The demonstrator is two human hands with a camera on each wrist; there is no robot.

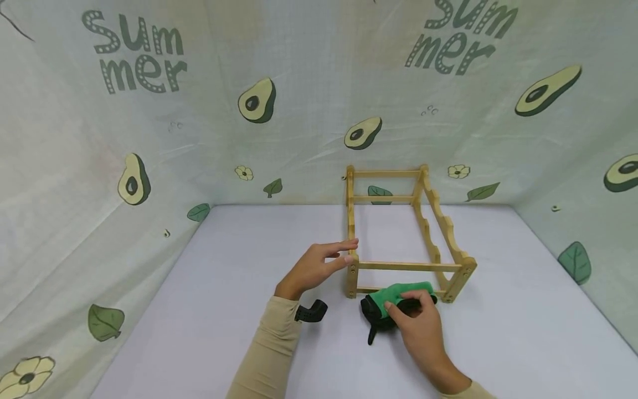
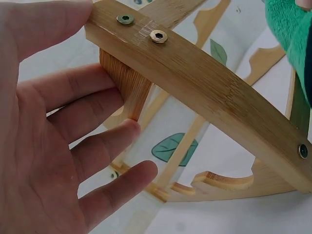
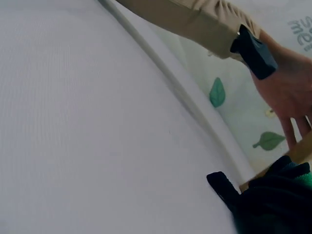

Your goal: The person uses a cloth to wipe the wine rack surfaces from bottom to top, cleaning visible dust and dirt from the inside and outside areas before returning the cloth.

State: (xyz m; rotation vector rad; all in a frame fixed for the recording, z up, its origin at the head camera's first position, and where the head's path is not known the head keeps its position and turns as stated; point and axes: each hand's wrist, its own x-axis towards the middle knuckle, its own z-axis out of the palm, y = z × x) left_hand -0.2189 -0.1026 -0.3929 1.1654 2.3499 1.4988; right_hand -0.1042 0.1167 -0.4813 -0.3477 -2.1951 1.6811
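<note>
A light wooden rack with scalloped side rails stands on the table. At its near left corner, my left hand holds the post. In the left wrist view the thumb lies at the top of the wooden post, with several fingertips behind it. A soft green and black fabric item lies against the rack's near end, a black tab hanging from it. My right hand pinches this item between thumb and fingers. The right wrist view shows only its black part; the right fingers are out of sight there.
The rack stands on a white table. Behind and beside it hangs a pale cloth printed with avocados, leaves and lettering. A black wrist device sits on the left wrist, beside the beige sleeve.
</note>
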